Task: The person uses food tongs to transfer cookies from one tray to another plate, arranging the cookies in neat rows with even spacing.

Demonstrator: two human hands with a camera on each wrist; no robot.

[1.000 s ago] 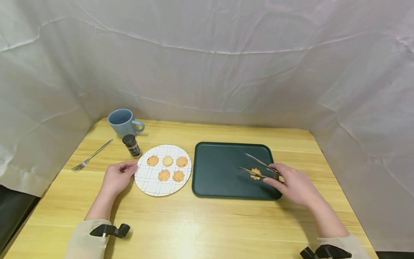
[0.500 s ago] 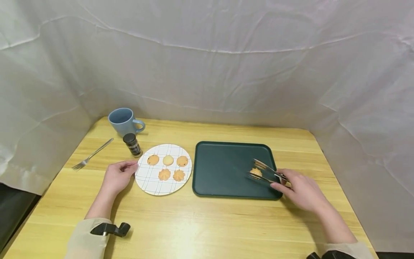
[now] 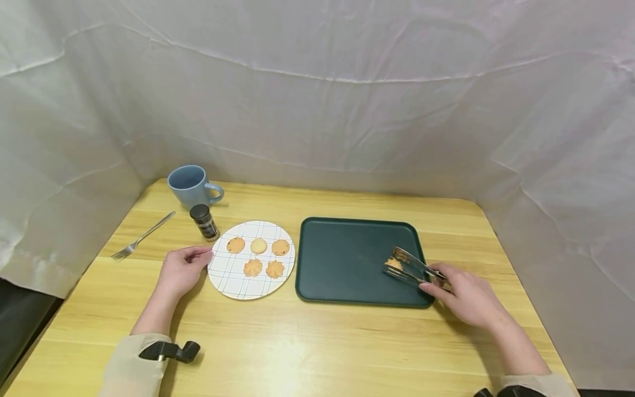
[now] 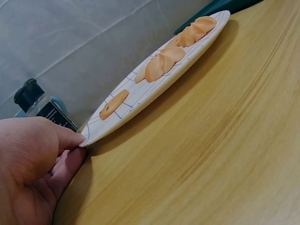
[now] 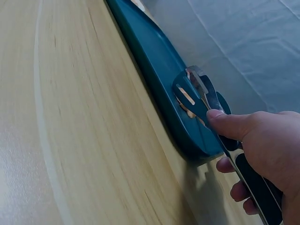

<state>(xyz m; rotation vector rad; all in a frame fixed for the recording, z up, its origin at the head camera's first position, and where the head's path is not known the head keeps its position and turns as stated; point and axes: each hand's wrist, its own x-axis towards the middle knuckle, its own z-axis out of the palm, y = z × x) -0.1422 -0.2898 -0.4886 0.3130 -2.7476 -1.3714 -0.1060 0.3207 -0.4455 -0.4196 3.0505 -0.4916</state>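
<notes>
My right hand [image 3: 463, 298] grips metal tongs [image 3: 409, 266] over the near right corner of the dark green tray [image 3: 342, 259]. An orange cookie [image 3: 394, 264] sits between the tong tips, partly hidden; the right wrist view shows the tongs [image 5: 199, 96] closed around it just above the tray [image 5: 154, 61]. My left hand [image 3: 179, 270] pinches the left rim of the white checked plate [image 3: 225, 273], seen close in the left wrist view with the thumb over the plate [image 4: 136, 110] edge. Several cookies [image 3: 258, 255] lie on the plate.
A blue mug [image 3: 190, 186], a small dark-capped spice jar [image 3: 204, 222] and a fork [image 3: 141, 237] stand at the table's far left. White cloth walls enclose the wooden table [image 3: 297, 342] on three sides.
The right hand has drawn the tongs back toward the tray's near right corner, and the tong tips have closed around the orange cookie. The left hand stays at the plate rim.
</notes>
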